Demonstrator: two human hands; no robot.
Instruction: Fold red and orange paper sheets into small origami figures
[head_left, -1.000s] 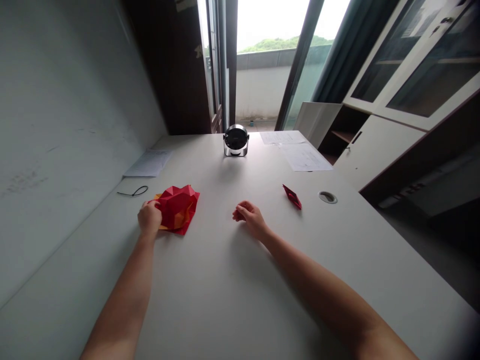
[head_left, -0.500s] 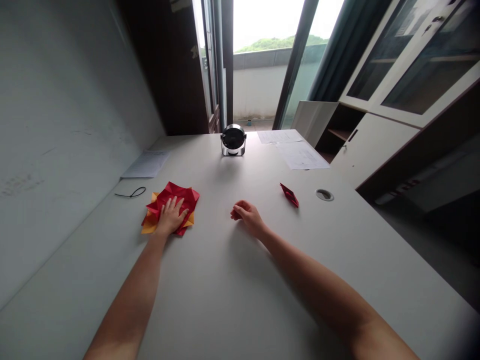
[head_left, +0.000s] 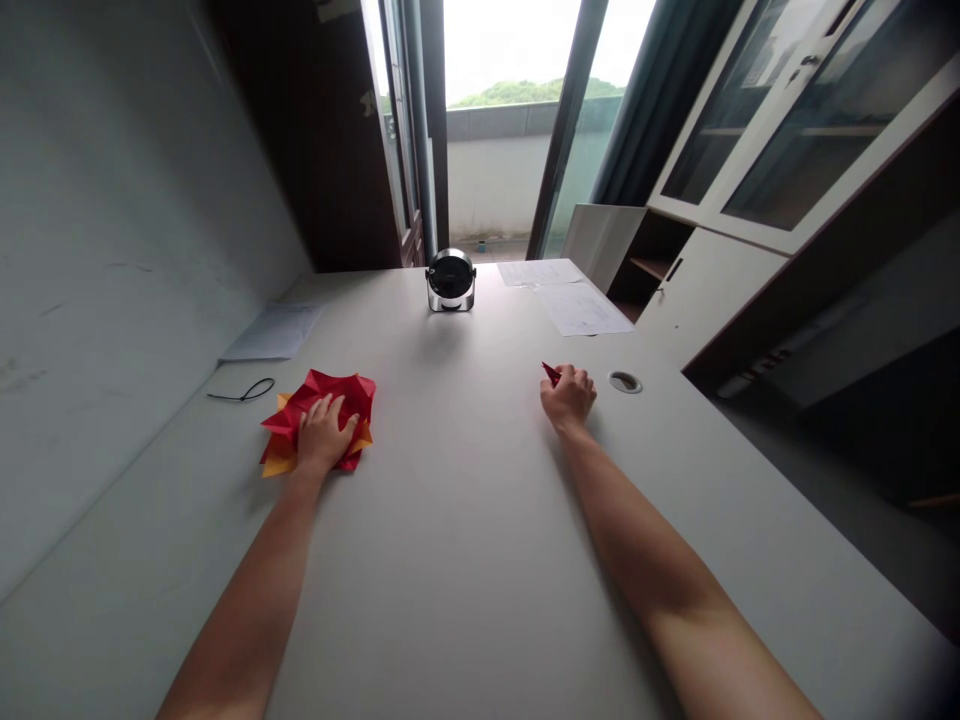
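Note:
On the left of the white table lie folded papers, red [head_left: 352, 392] over yellow-orange [head_left: 278, 465], with pointed corners sticking out. My left hand [head_left: 322, 432] rests flat on top of them, fingers apart. Farther right, my right hand [head_left: 570, 395] is closed around a small folded red paper piece [head_left: 551, 373]. Only its pointed tip shows past the fingers; the rest is hidden by the hand.
A round black lamp-like device [head_left: 451, 276] on a silver stand is at the table's back. Paper sheets [head_left: 585, 307] lie at the back right, another sheet [head_left: 271, 332] at the left. A black cable tie [head_left: 244, 392] and a round cable hole [head_left: 625, 382] flank the hands.
My right hand has moved right and closed on the small red paper piece. The left hand stays on the folded papers. The whole view has shifted slightly.

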